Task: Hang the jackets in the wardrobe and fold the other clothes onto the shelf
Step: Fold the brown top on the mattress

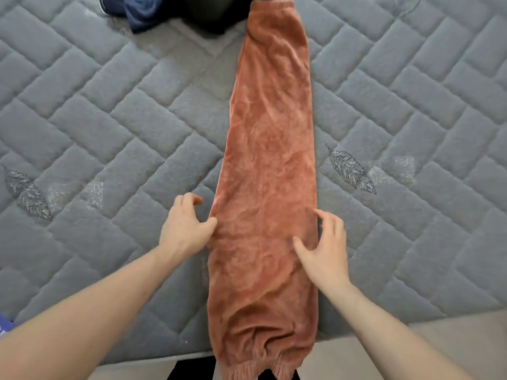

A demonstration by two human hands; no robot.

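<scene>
A pair of rust-brown velvet trousers point(269, 165) lies folded lengthwise, leg on leg, stretched straight away from me on the grey quilted mattress point(109, 119). The cuffs hang over the near edge and the waistband is at the far end. My left hand point(184, 229) sits at the trousers' left edge, its thumb touching the fabric and its fingers loosely curled above the mattress. My right hand point(325, 248) rests on the right side of the trousers with fingers spread and relaxed. Neither hand grips the cloth.
Dark blue clothing point(142, 12) and a black garment point(211, 15) lie at the far side of the mattress, left of the waistband. The mattress's near edge runs across the bottom, with beige floor point(439, 333) beyond it at the lower right.
</scene>
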